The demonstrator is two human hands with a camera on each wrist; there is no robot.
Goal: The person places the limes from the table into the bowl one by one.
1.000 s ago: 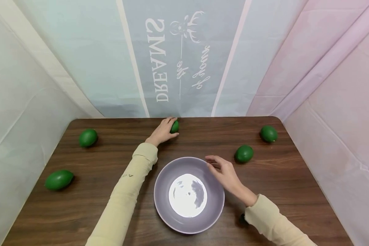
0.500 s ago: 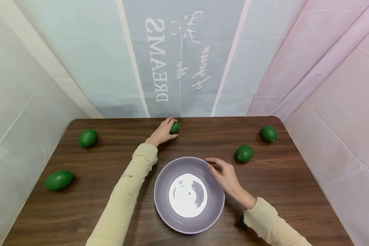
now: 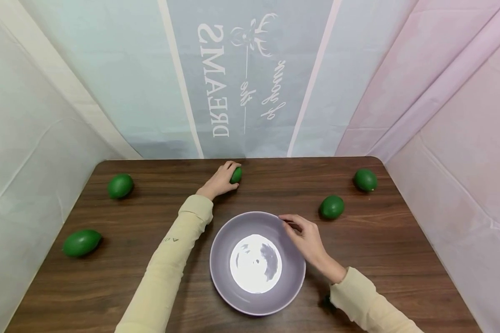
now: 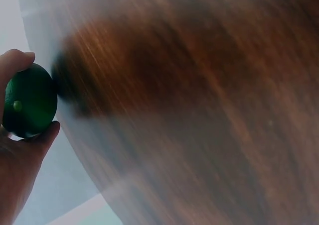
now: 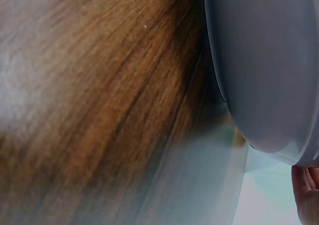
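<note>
At the far side of the table, my left hand [image 3: 219, 181] holds a green lime [image 3: 236, 175], which shows past the fingers. The left wrist view has that lime [image 4: 33, 101] between a finger above and the thumb below, close to the wood surface. A wide purple-grey bowl [image 3: 221, 277] stands in front of me. My right hand [image 3: 309, 238] pinches its upper right rim, thumb on the inner side and fingers at the outside. Seen from the right wrist, the bowl's outer wall [image 5: 264, 70] fills the right side, with fingertips [image 5: 301, 182] at the rim.
Two limes lie at the left, a rounder one [image 3: 120, 186] and a longer one [image 3: 82, 243]. Two more sit at the right, one nearer [image 3: 331, 207] and one farther [image 3: 365, 180]. A small dark object [image 3: 328, 301] is partly hidden by the right sleeve. Fabric walls surround the brown table [image 3: 383, 259].
My right fingers have come down slightly onto the bowl's rim. The left hand keeps the lime and has shifted very slightly toward me.
</note>
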